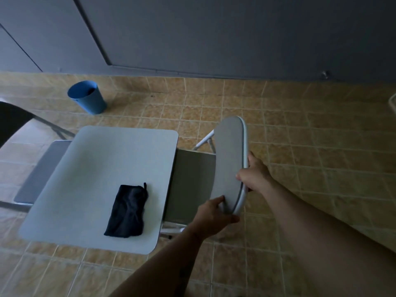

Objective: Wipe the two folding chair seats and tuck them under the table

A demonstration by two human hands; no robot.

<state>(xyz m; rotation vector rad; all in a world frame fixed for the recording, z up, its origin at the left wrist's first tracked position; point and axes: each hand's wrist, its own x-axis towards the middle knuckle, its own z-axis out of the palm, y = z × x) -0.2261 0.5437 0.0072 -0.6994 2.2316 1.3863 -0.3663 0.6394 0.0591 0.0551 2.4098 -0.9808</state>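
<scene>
Both hands grip the backrest (230, 163) of the grey folding chair at right of centre in the frame. The left hand (211, 218) is curled round the backrest's lower end, thumb on the front face and fingers wrapped behind the tube frame. The right hand (255, 173) is closed on the backrest's outer edge higher up, thumb on the front face, fingers hooked round the rim.

That chair's seat (190, 185) lies between the backrest and the table (102, 168), its left edge running under the table's right side (how far under cannot be told). Its white legs show above the seat and below it, near the left wrist.

The table, a pale rounded rectangle, fills the centre left. A dark folded cloth (126, 211) lies on its lower right part, clear of both hands.

The second chair's seat (40, 170) sticks out from under the table's left edge, at mid left of the frame; its dark backrest (10, 121) curves in at the far left edge.

A blue bin (86, 97) stands on the tan tiled floor (300, 146) at upper left, close to the dark wall (214, 33) across the top.
</scene>
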